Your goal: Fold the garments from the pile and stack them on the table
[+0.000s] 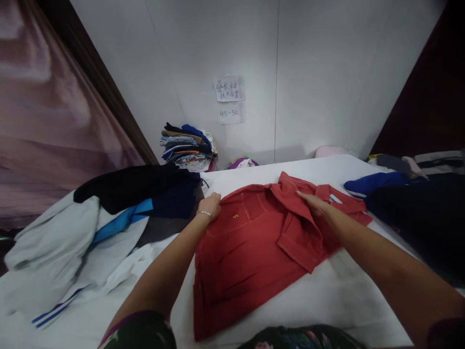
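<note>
A red long-sleeved shirt [250, 257] with a collar, a white neck label and a small yellow mark lies spread in front of me, its collar toward the right. My left hand [211, 204], wearing a bracelet, has its fingers closed on the far left edge of the shirt. Near the collar, my right hand [315, 203] holds cloth of the folded-over sleeve [301, 237]. Its thumb side shows on top, while the other fingers are mostly hidden. The cuff end of that sleeve points toward me across the shirt.
The white-covered table [348, 295] carries loose light-grey garments [54, 242] and a black garment [131, 186] at left. Dark blue clothing [417, 208] is heaped at right. A folded clothes stack [189, 148] stands by the wall, below paper notes [230, 89]. A pink curtain [47, 111] hangs left.
</note>
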`<state>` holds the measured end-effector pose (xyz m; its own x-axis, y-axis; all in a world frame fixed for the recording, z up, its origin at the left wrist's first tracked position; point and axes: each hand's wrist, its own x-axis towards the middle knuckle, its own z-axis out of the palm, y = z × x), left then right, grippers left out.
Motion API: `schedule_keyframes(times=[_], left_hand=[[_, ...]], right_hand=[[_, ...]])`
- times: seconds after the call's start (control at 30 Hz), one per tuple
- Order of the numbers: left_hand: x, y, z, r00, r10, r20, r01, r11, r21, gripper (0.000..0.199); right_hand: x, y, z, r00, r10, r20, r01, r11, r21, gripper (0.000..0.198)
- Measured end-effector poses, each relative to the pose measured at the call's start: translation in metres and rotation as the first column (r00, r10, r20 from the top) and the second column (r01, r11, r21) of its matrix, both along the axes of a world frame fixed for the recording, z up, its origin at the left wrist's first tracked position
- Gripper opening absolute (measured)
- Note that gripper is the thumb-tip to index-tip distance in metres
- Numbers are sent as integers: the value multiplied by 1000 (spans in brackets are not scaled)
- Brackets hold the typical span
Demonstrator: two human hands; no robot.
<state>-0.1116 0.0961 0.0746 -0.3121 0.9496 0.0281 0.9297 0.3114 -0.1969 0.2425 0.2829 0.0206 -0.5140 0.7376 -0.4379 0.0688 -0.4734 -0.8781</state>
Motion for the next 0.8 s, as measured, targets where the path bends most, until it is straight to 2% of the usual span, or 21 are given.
schedule_keyframes(times=[0.07, 0.13, 0.23, 0.33, 0.4, 0.53, 0.7, 0.8], left_hand=[[4, -7, -1, 1000, -3, -5, 3, 1000, 0, 27], [8, -12, -3, 1000, -12, -3, 12, 1000, -7, 28], [14, -17, -8, 1000, -20, 6, 20, 1000, -15, 30], [18, -23, -13, 1000, -19, 22, 19, 1000, -18, 30], [20, -28, -16, 999, -29, 35, 29, 999, -20, 29], [25, -41, -17, 995, -88, 49, 89, 996, 1, 29], [32, -60, -19, 991, -126, 34, 126, 992, 13, 31], [41, -70, -30, 987, -151, 55, 152, 988, -22, 30]], right_hand=[[-3, -5, 0, 998, 5, -55, -12, 990, -139, 30], [3, -8, 2, 993, -43, -106, 24, 985, -168, 28], [22, -11, 6, 961, -110, -253, 97, 993, -64, 20], [41, -20, 10, 906, -115, -407, 149, 987, 53, 12], [51, -31, 12, 882, -106, -460, 150, 987, 62, 10], [69, -52, 9, 866, -132, -482, 153, 988, 4, 15], [104, -73, -8, 807, -281, -520, 356, 933, 47, 22], [125, -90, -20, 873, -362, -328, 396, 917, 42, 28]])
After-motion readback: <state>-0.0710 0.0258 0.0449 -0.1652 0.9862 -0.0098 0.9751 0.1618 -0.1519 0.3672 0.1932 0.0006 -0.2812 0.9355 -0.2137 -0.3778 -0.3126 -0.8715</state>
